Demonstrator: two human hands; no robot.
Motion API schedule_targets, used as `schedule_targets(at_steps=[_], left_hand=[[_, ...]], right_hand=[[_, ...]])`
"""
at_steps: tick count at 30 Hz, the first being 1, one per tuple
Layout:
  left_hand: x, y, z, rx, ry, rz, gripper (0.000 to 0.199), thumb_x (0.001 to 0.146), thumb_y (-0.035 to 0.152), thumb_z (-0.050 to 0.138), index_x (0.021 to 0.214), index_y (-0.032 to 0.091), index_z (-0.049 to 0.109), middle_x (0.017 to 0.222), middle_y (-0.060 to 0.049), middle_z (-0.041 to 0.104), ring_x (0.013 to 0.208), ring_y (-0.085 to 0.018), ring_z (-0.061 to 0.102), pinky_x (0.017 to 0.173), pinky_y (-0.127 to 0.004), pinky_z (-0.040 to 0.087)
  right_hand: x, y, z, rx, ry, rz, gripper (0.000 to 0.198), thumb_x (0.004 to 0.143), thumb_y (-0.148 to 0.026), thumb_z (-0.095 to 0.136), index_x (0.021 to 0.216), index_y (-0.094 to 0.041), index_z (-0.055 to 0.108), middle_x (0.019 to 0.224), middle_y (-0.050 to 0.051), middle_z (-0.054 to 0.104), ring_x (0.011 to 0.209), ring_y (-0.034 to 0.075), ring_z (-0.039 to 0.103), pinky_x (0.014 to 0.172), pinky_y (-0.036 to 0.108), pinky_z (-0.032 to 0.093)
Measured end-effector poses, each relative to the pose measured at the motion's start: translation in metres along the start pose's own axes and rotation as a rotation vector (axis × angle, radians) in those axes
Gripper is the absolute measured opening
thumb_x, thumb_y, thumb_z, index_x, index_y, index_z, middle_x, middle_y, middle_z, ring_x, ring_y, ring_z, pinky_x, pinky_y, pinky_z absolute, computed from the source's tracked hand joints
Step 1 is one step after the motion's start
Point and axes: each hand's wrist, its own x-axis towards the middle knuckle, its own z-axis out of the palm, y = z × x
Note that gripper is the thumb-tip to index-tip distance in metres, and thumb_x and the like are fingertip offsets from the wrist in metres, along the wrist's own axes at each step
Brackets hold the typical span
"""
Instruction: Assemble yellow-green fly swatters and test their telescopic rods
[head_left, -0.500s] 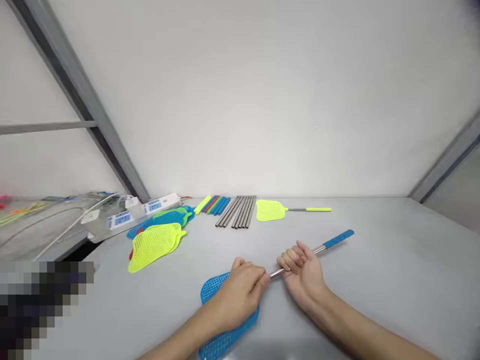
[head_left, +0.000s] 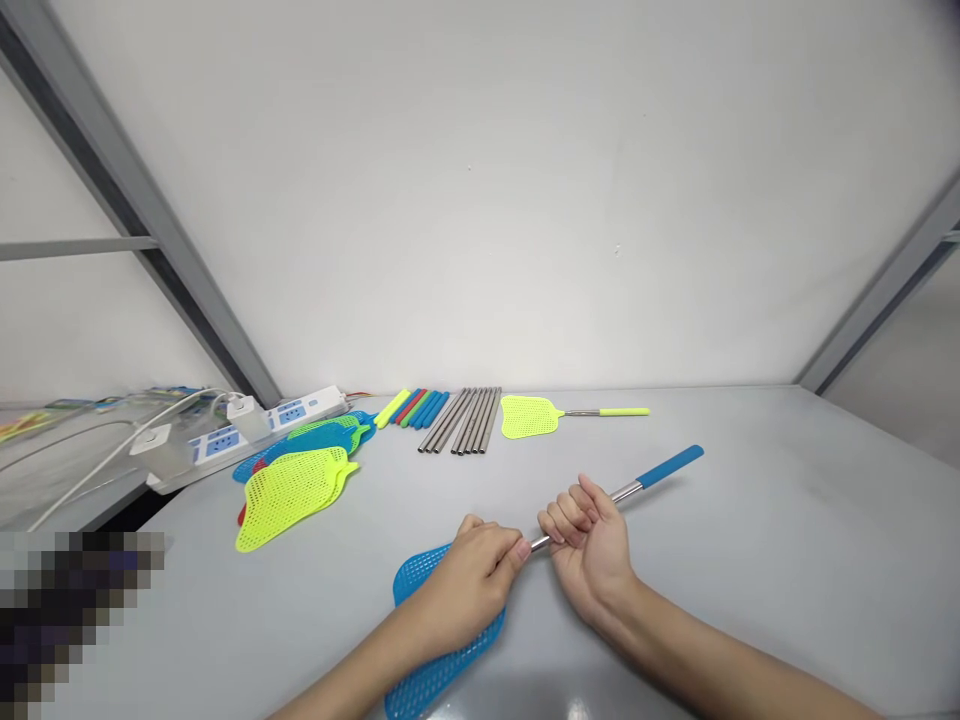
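Note:
A blue fly swatter (head_left: pixel 409 690) with a perforated head, a metal rod and a blue grip slants across the front of the table. My left hand (head_left: pixel 480 575) is closed where the rod meets the head, covering that joint and part of the mesh. Farther up, my right hand (head_left: pixel 589 540) wraps its fingers round the metal rod, palm turned up. A short stretch of bare rod shows between the two hands. Beyond my right hand the blue grip (head_left: pixel 671 467) points to the upper right.
Loose swatter heads (head_left: pixel 296 495) in yellow, blue, green and red overlap at left, beside a white power strip (head_left: pixel 270 420) with plugs and cables. Coloured grips (head_left: pixel 412 410) and several metal tubes (head_left: pixel 469 425) lie near the wall. A yellow fly swatter (head_left: pixel 531 417) lies right of them.
The view has shifted slightly, so the things on the table sit a little farther left. Both hands keep their hold on the blue fly swatter.

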Motion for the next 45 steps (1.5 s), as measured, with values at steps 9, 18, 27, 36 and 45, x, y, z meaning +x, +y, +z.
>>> schedule_targets(at_steps=[9, 18, 27, 36, 45], left_hand=[[0.001, -0.001, 0.001, 0.034, 0.030, 0.018, 0.034, 0.085, 0.033, 0.024, 0.063, 0.018, 0.046, 0.062, 0.001, 0.049, 0.066, -0.013, 0.043, 0.071, -0.028, 0.032], [-0.003, -0.004, -0.002, 0.060, 0.047, 0.035, 0.034, 0.086, 0.035, 0.023, 0.073, 0.019, 0.050, 0.068, 0.001, 0.051, 0.070, -0.014, 0.043, 0.073, -0.029, 0.032], [-0.004, -0.004, -0.002, 0.109, 0.026, 0.041, 0.035, 0.086, 0.036, 0.022, 0.074, 0.020, 0.050, 0.067, 0.001, 0.051, 0.070, -0.013, 0.043, 0.075, -0.029, 0.031], [-0.004, -0.005, -0.004, 0.104, 0.022, 0.062, 0.034, 0.086, 0.035, 0.023, 0.075, 0.019, 0.051, 0.067, 0.001, 0.052, 0.070, -0.014, 0.045, 0.075, -0.029, 0.031], [-0.002, -0.009, -0.001, 0.181, 0.035, 0.101, 0.035, 0.087, 0.033, 0.021, 0.069, 0.018, 0.046, 0.062, 0.002, 0.050, 0.067, -0.012, 0.046, 0.074, -0.028, 0.030]], right_hand=[[0.009, -0.001, -0.005, 0.051, 0.012, 0.106, 0.038, 0.074, -0.024, 0.043, 0.048, -0.019, 0.016, 0.037, -0.008, 0.018, 0.034, 0.007, 0.015, 0.038, 0.023, 0.022], [0.014, -0.009, -0.005, 0.044, 0.002, 0.241, 0.038, 0.073, -0.021, 0.043, 0.049, -0.019, 0.014, 0.038, -0.007, 0.022, 0.035, 0.007, 0.022, 0.041, 0.023, 0.027], [0.015, -0.010, -0.007, 0.086, 0.081, 0.284, 0.036, 0.071, -0.018, 0.044, 0.049, -0.019, 0.016, 0.038, -0.007, 0.024, 0.036, 0.008, 0.024, 0.041, 0.023, 0.027], [0.015, -0.011, -0.007, 0.017, 0.075, 0.263, 0.035, 0.072, -0.018, 0.042, 0.050, -0.018, 0.014, 0.038, -0.007, 0.023, 0.035, 0.007, 0.025, 0.041, 0.023, 0.028], [0.015, -0.013, -0.007, -0.047, 0.079, 0.267, 0.032, 0.074, -0.018, 0.040, 0.051, -0.018, 0.017, 0.042, -0.007, 0.024, 0.037, 0.008, 0.029, 0.043, 0.025, 0.032]])
